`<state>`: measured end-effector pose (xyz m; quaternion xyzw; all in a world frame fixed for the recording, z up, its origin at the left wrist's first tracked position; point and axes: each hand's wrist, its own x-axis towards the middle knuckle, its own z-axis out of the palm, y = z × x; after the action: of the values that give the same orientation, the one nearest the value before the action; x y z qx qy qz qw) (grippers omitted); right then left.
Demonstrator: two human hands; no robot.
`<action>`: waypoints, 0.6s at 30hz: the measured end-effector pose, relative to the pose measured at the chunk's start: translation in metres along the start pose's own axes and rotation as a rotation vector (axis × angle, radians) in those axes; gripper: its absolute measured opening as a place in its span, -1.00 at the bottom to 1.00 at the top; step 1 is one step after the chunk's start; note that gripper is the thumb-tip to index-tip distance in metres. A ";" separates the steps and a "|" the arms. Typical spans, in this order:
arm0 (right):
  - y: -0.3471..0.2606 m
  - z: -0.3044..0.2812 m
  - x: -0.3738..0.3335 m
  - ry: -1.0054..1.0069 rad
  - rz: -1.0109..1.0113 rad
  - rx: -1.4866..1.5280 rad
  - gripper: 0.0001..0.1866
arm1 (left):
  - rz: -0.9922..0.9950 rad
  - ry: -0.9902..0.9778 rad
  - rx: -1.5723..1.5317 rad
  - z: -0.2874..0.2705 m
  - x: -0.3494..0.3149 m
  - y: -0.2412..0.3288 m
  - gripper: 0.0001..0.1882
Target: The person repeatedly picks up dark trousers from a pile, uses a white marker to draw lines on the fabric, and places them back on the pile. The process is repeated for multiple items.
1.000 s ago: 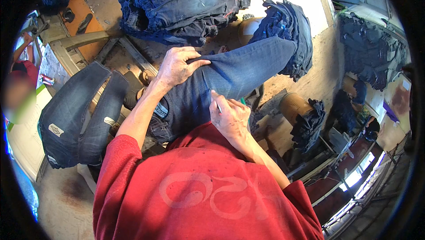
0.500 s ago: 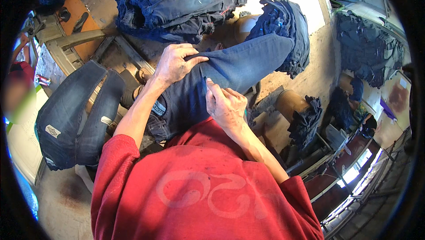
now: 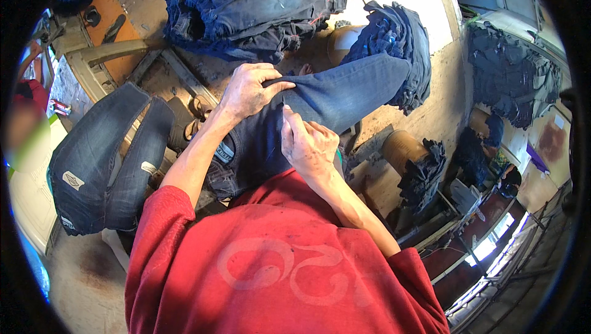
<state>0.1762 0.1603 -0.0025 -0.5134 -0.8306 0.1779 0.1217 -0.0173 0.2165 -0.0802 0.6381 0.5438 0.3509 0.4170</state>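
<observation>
A pair of dark blue jeans [image 3: 345, 91] lies across my lap, one leg stretched toward the right and its waistband near my shirt. My left hand [image 3: 251, 89] pinches a fold of the denim between thumb and fingers at the upper edge of that leg. Just below and to the right, my right hand [image 3: 309, 148] is closed, its thumb and forefinger pressed together against the cloth. A small dark tip seems to show at those fingertips, but what it belongs to is too small to make out.
Another pair of jeans [image 3: 101, 161] hangs at my left over a wooden frame [image 3: 123, 51]. Ahead lies a large heap of dark jeans [image 3: 258, 11]. More denim [image 3: 394, 44] is piled at right, near a tan cylinder [image 3: 403, 149] with dark cloth. Another person [image 3: 28, 112] is at far left.
My right hand has shifted slightly left and up along the denim. My left hand keeps its pinch on the fold, and the whole view has moved a little.
</observation>
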 end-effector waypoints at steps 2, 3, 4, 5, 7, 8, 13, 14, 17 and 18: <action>-0.001 -0.011 -0.010 -0.043 -0.016 -0.021 -0.77 | 0.002 0.000 -0.009 0.001 0.000 -0.001 -0.70; -0.001 -0.016 -0.014 -0.061 -0.020 -0.022 -0.77 | 0.000 0.000 -0.009 0.001 0.000 -0.001 -0.70; -0.001 -0.018 -0.016 -0.014 -0.051 -0.015 -0.76 | -0.001 0.003 -0.013 0.001 0.000 -0.001 -0.70; -0.002 -0.019 -0.017 -0.008 -0.043 0.022 -0.75 | -0.006 0.005 -0.007 0.001 -0.001 -0.001 -0.70; -0.001 -0.017 -0.016 -0.055 0.026 0.080 -0.73 | -0.006 0.007 -0.006 0.001 -0.001 -0.001 -0.70; -0.001 -0.014 -0.013 -0.013 0.037 0.120 -0.71 | 0.002 0.009 -0.002 0.001 0.000 -0.001 -0.70; 0.001 -0.006 -0.008 -0.063 0.009 0.016 -0.74 | 0.051 0.026 0.019 0.001 0.000 -0.001 -0.69; 0.001 -0.008 -0.010 -0.086 0.001 0.011 -0.74 | 0.041 0.025 0.011 0.002 -0.001 -0.002 -0.69; 0.001 -0.012 -0.015 -0.086 0.020 0.042 -0.74 | 0.018 0.026 0.001 0.003 -0.001 -0.003 -0.68; 0.000 -0.012 -0.015 0.001 -0.004 0.077 -0.75 | 0.011 0.024 0.002 0.003 -0.001 -0.004 -0.68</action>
<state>0.1879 0.1487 0.0079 -0.5069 -0.8240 0.2094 0.1420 -0.0159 0.2157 -0.0848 0.6372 0.5457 0.3601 0.4080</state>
